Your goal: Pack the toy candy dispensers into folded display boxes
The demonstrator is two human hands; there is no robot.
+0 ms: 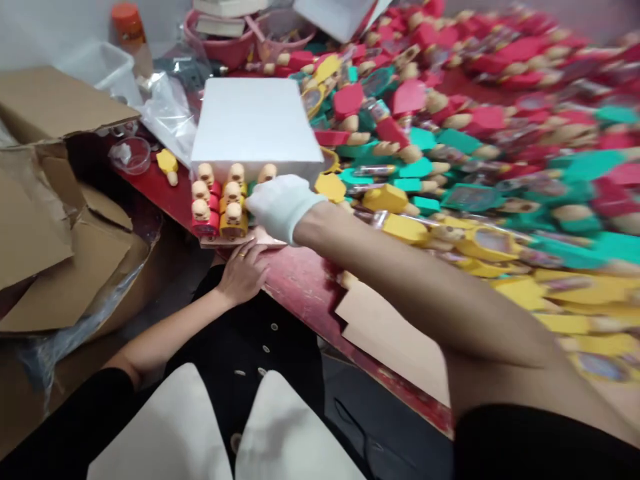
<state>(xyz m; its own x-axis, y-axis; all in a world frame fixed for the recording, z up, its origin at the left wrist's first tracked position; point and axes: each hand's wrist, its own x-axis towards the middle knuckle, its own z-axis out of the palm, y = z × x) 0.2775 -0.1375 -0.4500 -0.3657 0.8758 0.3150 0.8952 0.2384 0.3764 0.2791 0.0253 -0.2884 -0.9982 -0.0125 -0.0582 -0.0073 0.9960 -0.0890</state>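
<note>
A white box (257,123) stands on the red table, with rows of small bear-headed items along its near side. The left row is red (206,217), the middle row yellow (234,217), and a green one shows partly at the right. My right hand (280,205), in a white glove, is over the right row; its fingers are curled down and what they hold, if anything, is hidden. Bare and wearing a ring, my left hand (245,272) rests with fingers spread at the near edge of the box.
Piles of red, green and yellow bear-headed items (425,167) cover the right side. Open cardboard boxes (65,247) stand at the left. Behind are pink baskets (220,47), a clear plastic tub (103,70) and an orange-lidded jar (129,30). Flat cardboard (395,333) lies near the table edge.
</note>
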